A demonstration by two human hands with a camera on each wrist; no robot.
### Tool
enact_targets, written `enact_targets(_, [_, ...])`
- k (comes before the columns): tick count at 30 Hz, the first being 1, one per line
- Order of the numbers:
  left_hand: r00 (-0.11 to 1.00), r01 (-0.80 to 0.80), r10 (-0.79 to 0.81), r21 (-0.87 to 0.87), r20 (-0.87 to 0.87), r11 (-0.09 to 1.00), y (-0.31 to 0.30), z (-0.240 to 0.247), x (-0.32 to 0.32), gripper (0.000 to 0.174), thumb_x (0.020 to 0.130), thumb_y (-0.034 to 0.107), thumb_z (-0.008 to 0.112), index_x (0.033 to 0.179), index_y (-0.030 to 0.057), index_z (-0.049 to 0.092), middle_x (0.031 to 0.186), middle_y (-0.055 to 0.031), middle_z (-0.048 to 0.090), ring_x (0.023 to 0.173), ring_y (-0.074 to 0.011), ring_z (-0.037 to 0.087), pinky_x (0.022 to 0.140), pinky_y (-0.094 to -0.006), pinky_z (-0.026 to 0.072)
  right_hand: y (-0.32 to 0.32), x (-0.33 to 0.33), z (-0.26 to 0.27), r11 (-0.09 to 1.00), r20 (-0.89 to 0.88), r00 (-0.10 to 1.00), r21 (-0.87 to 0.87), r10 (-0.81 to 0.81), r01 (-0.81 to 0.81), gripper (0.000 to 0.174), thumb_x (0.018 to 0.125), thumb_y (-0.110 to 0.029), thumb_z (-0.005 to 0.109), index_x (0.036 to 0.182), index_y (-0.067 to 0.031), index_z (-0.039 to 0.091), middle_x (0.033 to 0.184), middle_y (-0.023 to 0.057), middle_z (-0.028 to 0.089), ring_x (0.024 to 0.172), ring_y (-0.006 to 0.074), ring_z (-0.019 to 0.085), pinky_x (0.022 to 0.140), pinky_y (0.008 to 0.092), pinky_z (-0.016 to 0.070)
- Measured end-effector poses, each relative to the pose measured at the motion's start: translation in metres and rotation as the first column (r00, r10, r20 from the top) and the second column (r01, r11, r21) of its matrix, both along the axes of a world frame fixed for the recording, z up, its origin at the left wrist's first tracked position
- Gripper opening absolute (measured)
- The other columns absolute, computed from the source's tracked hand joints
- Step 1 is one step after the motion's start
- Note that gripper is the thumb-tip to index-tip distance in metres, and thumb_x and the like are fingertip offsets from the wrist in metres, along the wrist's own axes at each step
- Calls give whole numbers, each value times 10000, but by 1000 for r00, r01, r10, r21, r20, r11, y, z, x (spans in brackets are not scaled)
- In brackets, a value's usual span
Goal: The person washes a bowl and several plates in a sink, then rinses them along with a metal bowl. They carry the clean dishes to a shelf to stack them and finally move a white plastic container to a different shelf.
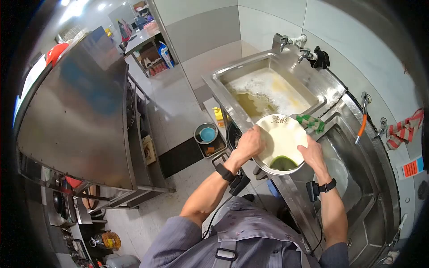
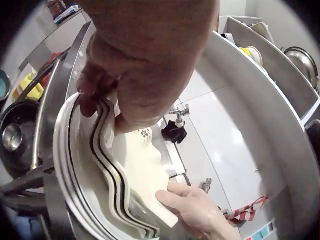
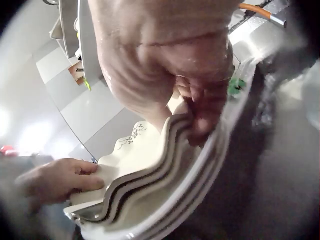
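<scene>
Both hands grip the wavy rims of a stack of cream bowls with a small flower print, tilted over the sink edge. Green liquid lies in the top bowl on the side nearest the body. My left hand pinches the left rim, thumb inside; my right hand holds the right rim the same way. In the left wrist view several stacked wavy rims show beneath the left hand, with rounder white bowls around them. The right wrist view shows those layers too.
A sink of foamy water lies beyond the bowls, with a green scrubber on its near rim. Another basin stands right, below an orange-ended hose. On the floor at left are a pot with a blue bowl and a yellow bottle.
</scene>
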State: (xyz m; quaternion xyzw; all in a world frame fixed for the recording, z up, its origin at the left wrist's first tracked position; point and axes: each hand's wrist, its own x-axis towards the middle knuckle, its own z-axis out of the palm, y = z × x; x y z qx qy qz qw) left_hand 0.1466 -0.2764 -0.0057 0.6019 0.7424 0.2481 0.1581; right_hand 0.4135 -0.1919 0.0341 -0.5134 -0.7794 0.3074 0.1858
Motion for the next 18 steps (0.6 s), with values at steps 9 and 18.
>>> enact_targets(9, [998, 49, -48, -53, 28, 997, 0, -1, -9, 508, 845, 343, 736, 1208, 14, 601, 1028, -274, 732, 921, -458, 713, 823, -541, 572, -7, 11, 3, 995, 173, 985, 99, -14, -3, 320, 906, -245, 652, 1111, -9, 719, 1080, 249, 709, 1024, 425, 680, 910, 505, 538])
enact_targets(18, [996, 26, -23, 28, -89, 999, -10, 34, 14, 469, 856, 281, 726, 1188, -39, 640, 1074, -313, 682, 969, -472, 684, 863, -519, 547, 31, 272, -69, 939, 263, 902, 125, -342, 320, 264, 892, -271, 689, 1007, -38, 736, 967, 182, 728, 922, 320, 716, 822, 442, 543])
